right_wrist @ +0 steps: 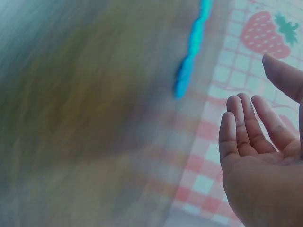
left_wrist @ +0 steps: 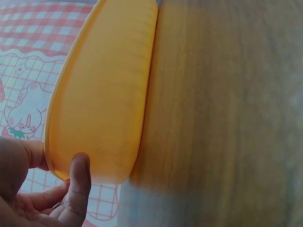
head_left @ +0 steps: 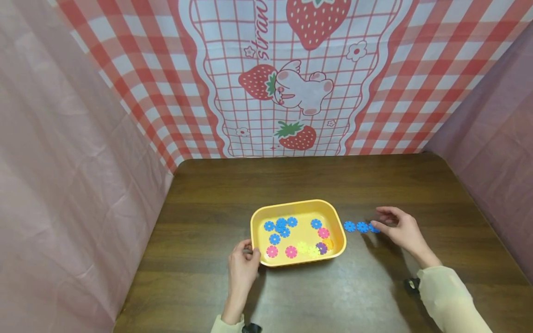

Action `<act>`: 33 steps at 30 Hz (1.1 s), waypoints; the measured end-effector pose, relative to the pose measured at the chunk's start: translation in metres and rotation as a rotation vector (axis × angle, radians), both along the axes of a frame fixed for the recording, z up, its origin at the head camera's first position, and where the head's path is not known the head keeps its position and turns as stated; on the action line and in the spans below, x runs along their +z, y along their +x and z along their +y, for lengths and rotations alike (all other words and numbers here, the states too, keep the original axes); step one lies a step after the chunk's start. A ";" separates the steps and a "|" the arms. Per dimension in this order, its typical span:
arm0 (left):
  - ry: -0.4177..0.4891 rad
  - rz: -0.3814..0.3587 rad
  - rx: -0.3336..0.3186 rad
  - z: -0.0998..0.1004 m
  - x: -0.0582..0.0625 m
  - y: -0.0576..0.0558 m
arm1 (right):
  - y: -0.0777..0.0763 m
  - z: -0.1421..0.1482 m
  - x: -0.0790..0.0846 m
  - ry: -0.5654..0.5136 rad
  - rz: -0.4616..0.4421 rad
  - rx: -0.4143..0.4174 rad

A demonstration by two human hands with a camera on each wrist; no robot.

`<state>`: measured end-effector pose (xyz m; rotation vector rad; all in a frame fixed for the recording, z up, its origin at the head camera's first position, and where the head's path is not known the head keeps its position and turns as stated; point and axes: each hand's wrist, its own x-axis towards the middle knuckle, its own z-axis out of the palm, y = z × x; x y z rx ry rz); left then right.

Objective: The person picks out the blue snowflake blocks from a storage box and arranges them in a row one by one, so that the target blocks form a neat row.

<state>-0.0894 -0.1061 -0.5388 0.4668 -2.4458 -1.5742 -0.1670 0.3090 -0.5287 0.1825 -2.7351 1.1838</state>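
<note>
My left hand (head_left: 242,269) grips the near left corner of a shallow yellow plastic tray (head_left: 301,228). In the left wrist view, its thumb and fingers pinch the tray wall (left_wrist: 106,94) at the rim. Right of the tray, a row of three blue notched snowflake discs (head_left: 362,227) lies joined end to end on the table. My right hand (head_left: 401,230) hovers over the right end of that row, partly covering the last disc. In the right wrist view its fingers (right_wrist: 244,137) are spread loosely, apart from the blue row (right_wrist: 191,49).
Inside the tray lie several blue discs (head_left: 275,239), pink discs (head_left: 291,252), pale yellow ones (head_left: 302,247), a purple disc (head_left: 321,248) and an orange one (head_left: 330,243). The brown wooden table (head_left: 200,286) meets a strawberry-print cloth (head_left: 233,92) behind, with pink curtains (head_left: 83,185) on both sides.
</note>
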 end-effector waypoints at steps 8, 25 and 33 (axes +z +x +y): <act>0.009 0.009 -0.006 -0.001 0.000 0.000 | 0.000 -0.032 0.024 -0.148 -0.027 0.013; -0.007 0.027 -0.002 -0.003 -0.001 0.000 | -0.004 -0.117 0.042 -0.255 -0.072 0.040; -0.002 0.011 -0.002 -0.003 -0.001 0.000 | -0.002 -0.150 0.036 -0.229 -0.125 0.028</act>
